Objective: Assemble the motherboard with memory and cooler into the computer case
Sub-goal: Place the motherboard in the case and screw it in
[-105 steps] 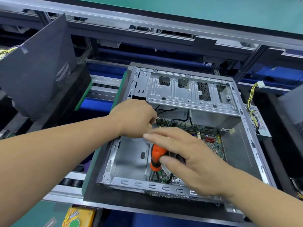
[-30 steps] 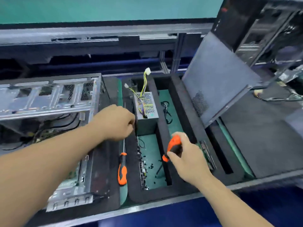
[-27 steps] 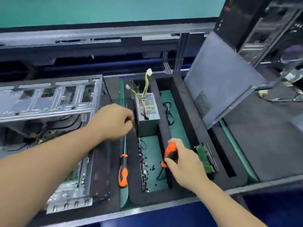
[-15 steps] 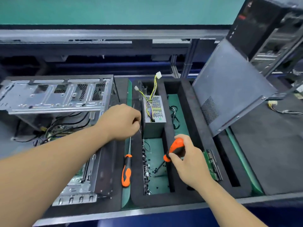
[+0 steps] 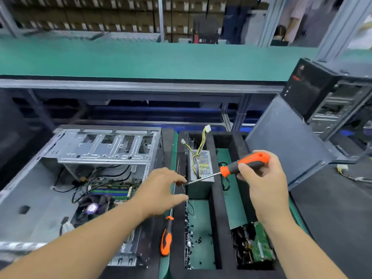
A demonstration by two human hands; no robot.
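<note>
Computer case [image 5: 84, 158]: open, lying at left; motherboard [image 5: 112, 191] inside, with memory sticks and cooler fan [image 5: 91, 208].
Left hand [image 5: 161, 192]: fingers loosely apart, fingertips at the screwdriver's tip; whether they pinch a screw, cannot tell.
Spare screwdriver [image 5: 166, 236]: lying beside the case.
Foam tray [image 5: 216, 218]: holds loose screws [image 5: 190, 238], power supply [image 5: 201, 168], circuit board [image 5: 259, 244].
Right hand [image 5: 263, 178]: clamped on screwdriver [image 5: 244, 163]; shaft points left-downward toward the case.

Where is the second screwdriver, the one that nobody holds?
In the head view the loose screwdriver lies low in the middle, on the green strip between the case on its left and the black foam tray on its right.
</note>
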